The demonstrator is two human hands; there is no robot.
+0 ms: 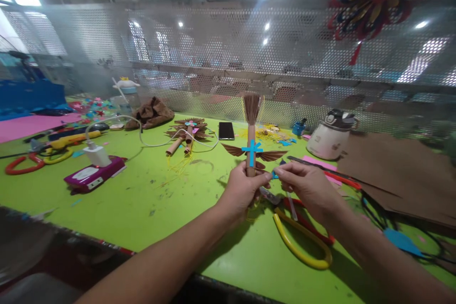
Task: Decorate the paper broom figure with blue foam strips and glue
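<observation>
My left hand [242, 187] is wrapped round the lower end of a brown paper figure [251, 130], held upright. The figure has a rolled tube body, a fringed top with yellow strands, pleated wings and a blue paper cross on its front. My right hand [302, 185] is pinched on a small blue paper piece [274, 174], just right of the left thumb. Beneath the hands lie pliers [302, 242] with one yellow and one red handle. A second brown paper figure [189, 132] lies on the table behind, to the left.
On the green table [128, 204] are a purple power strip [94, 174] with a white charger, a black phone [226, 130] and a white cable. To the right stand a white kettle-like jug [329, 137] and brown paper sheets [402, 166]. A perforated metal screen [221, 52] rises behind.
</observation>
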